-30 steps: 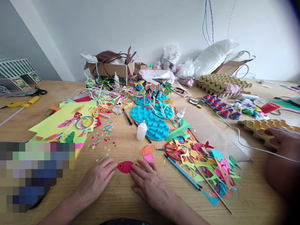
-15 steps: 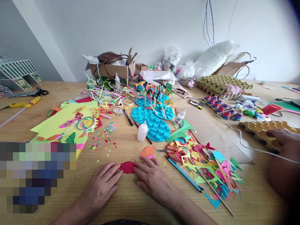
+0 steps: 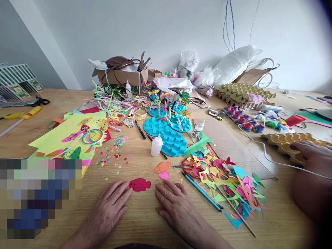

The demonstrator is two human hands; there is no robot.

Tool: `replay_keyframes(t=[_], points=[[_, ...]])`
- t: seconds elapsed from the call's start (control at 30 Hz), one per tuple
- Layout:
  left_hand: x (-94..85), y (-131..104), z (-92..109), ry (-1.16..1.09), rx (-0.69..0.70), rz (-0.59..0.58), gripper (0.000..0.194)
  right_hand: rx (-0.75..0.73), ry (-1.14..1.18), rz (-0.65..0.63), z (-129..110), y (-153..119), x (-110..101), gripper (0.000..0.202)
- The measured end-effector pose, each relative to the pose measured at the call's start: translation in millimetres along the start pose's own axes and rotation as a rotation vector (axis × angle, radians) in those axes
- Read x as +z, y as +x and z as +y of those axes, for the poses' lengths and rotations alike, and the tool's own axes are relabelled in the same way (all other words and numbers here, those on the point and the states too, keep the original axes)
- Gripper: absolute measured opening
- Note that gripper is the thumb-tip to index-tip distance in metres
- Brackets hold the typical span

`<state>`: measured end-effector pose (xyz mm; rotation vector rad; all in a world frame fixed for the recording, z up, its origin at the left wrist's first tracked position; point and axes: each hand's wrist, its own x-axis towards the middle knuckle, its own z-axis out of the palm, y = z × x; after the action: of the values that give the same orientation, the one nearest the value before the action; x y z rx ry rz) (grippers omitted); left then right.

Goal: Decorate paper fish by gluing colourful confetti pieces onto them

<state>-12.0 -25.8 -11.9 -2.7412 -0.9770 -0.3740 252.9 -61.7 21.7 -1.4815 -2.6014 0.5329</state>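
A red paper fish [image 3: 140, 184] lies flat on the wooden table between my two hands. My left hand [image 3: 111, 203] rests palm down with fingers extended, its fingertips at the fish's head end. To the right of the tail, apart from it, my right hand [image 3: 174, 204] lies flat with fingers stretched and holds nothing. An orange paper fish [image 3: 162, 167] and a pink paper piece [image 3: 164, 175] sit just beyond my right fingertips. Farther ahead stands a white glue bottle [image 3: 156, 146], beside a blue textured oval [image 3: 169, 138].
Colourful paper scraps [image 3: 233, 186], blue pens [image 3: 203, 193] and a wooden stick [image 3: 240, 216] lie at right. Yellow paper sheets [image 3: 54, 135] are stacked at left, near scattered confetti [image 3: 120, 141]. Another person's hand [image 3: 308, 151] touches an egg tray [image 3: 275, 138] at far right.
My right hand has moved off the red fish to the right, uncovering its tail. The view has shifted slightly, while my left hand stays near the fish's head.
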Motion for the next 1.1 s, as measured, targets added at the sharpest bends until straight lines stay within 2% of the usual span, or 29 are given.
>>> replay_keyframes(t=[0.23, 0.57, 0.7, 0.77, 0.87, 0.97, 1.1], points=[[0.9, 4.7, 4.8, 0.016, 0.004, -0.014, 0.042, 0.044, -0.021, 0.090, -3.1, 13.6, 6.5, 0.048], [7.2, 9.0, 11.6, 0.058, 0.062, -0.022, 0.047, 0.069, 0.001, 0.096, -3.4, 9.1, 10.5, 0.044], [7.3, 7.8, 13.0, 0.061, 0.067, -0.020, 0.049, 0.068, 0.016, 0.104, -4.7, 14.6, 3.2, 0.040], [5.3, 6.0, 11.4, 0.040, 0.044, 0.007, 0.048, 0.082, 0.038, 0.124, 0.7, 15.8, -4.8, 0.033], [0.9, 3.1, 7.1, -0.035, -0.009, 0.062, 0.042, 0.190, 0.099, 0.274, 17.6, 21.9, -17.8, 0.031], [-1.0, -0.1, 4.5, -0.078, -0.037, 0.086, 0.038, 0.271, 0.253, 0.390, 36.4, 40.0, -28.4, 0.046], [2.9, -4.3, 5.9, -0.032, -0.018, 0.041, 0.043, 0.348, 0.431, 0.405, 48.6, 77.6, -38.1, 0.060]])
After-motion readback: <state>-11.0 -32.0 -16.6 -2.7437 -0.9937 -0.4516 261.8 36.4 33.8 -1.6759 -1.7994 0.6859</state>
